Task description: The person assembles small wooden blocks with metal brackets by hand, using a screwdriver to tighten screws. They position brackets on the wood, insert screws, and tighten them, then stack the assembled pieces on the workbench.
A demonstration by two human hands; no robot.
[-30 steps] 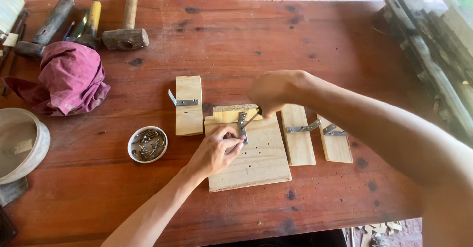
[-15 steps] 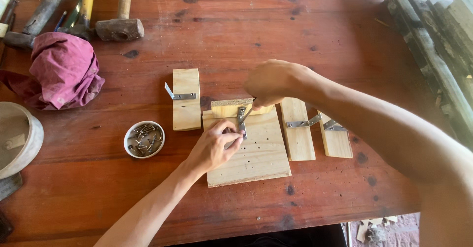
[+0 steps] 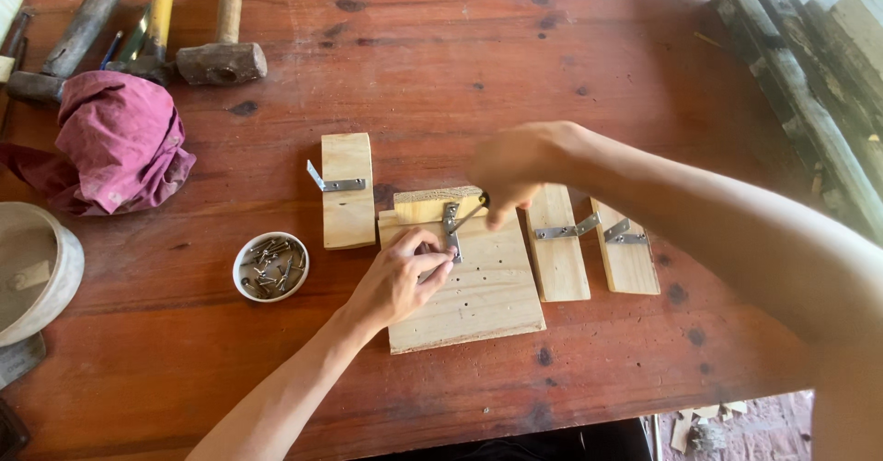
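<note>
A pale wooden board (image 3: 478, 295) with small holes lies on the red-brown table (image 3: 515, 74). A short wood block (image 3: 428, 205) stands at its far edge, and a metal bracket (image 3: 452, 229) bridges block and board. My left hand (image 3: 400, 277) rests on the board, fingertips pressing the bracket. My right hand (image 3: 517, 168) hovers over the block's right end, gripping a thin dark tool (image 3: 471, 213) whose tip meets the bracket; its handle is hidden in my fist.
A small white bowl of screws (image 3: 270, 266) sits left of the board. Three other wood pieces with brackets lie around (image 3: 348, 190) (image 3: 559, 240) (image 3: 625, 249). Hammers (image 3: 221, 56) and a maroon cloth (image 3: 120, 148) lie far left. A round container (image 3: 37, 268) sits at the left edge.
My right hand has shifted slightly right and its tool tip now meets the bracket. My left hand stays on the bracket. The camera view has drifted a little.
</note>
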